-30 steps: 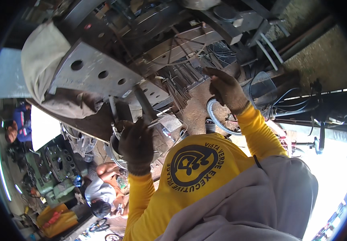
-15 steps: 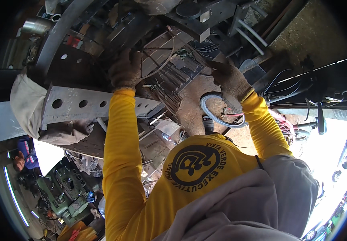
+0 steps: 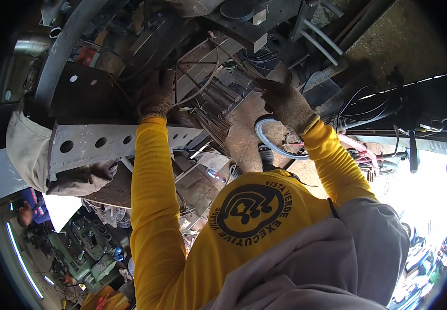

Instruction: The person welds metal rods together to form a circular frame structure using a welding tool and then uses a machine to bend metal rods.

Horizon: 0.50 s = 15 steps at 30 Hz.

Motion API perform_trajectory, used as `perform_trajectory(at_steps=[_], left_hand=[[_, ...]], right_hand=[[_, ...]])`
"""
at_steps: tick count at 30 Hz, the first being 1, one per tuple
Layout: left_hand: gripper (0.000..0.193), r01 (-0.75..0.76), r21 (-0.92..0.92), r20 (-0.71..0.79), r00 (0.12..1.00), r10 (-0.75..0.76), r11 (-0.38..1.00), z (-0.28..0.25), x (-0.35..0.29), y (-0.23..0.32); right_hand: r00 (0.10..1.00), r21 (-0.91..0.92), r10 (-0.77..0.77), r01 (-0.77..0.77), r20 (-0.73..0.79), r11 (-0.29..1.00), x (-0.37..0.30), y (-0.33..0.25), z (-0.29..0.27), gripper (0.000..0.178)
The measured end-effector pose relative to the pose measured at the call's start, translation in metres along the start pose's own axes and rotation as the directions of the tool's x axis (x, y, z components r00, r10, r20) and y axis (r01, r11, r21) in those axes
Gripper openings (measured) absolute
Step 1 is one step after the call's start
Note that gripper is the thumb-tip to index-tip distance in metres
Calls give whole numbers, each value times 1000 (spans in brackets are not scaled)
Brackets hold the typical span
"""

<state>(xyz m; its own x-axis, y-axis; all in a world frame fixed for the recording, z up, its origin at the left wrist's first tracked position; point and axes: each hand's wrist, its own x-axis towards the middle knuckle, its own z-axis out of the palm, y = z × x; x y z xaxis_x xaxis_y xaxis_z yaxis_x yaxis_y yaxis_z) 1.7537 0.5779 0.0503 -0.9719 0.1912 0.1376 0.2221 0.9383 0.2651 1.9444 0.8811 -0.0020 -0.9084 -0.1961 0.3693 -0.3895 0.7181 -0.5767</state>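
Note:
My left hand (image 3: 156, 95), in a brown knit work glove, is curled at the edge of a thin curved metal-rod frame (image 3: 214, 75) with straight bars across it. The frame's lower end runs in beside the glove, and the fingertips are in shadow. To the right my right hand (image 3: 289, 106), gloved the same way, has its fingers pinched together. A thin dark rod seems to reach its fingertips, but what it grips I cannot make out. Beneath my left wrist lies a grey steel beam (image 3: 86, 138) with a row of round holes.
Thin rods and flat bars (image 3: 218, 98) lie in a stack between my hands. A bicycle wheel (image 3: 270, 139) stands below my right hand. Grey cloth (image 3: 27, 147) drapes the beam's left end. Green machinery (image 3: 86, 245) and a person (image 3: 29, 206) are at the lower left.
The view has shifted slightly, carrying most things a little left. My right hand has come slightly left and down. My left hand keeps its place beside the rod frame.

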Motion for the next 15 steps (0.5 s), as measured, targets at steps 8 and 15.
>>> perform_trajectory(at_steps=[8, 15], left_hand=[[54, 8, 11, 9, 1000, -8, 1000, 0, 2, -2], [60, -43, 53, -25, 999, 45, 998, 5, 4, -1]], right_hand=[[680, 748, 633, -622, 371, 230, 13, -56, -14, 39], [551, 962, 790, -186, 270, -199, 21, -104, 64, 38]])
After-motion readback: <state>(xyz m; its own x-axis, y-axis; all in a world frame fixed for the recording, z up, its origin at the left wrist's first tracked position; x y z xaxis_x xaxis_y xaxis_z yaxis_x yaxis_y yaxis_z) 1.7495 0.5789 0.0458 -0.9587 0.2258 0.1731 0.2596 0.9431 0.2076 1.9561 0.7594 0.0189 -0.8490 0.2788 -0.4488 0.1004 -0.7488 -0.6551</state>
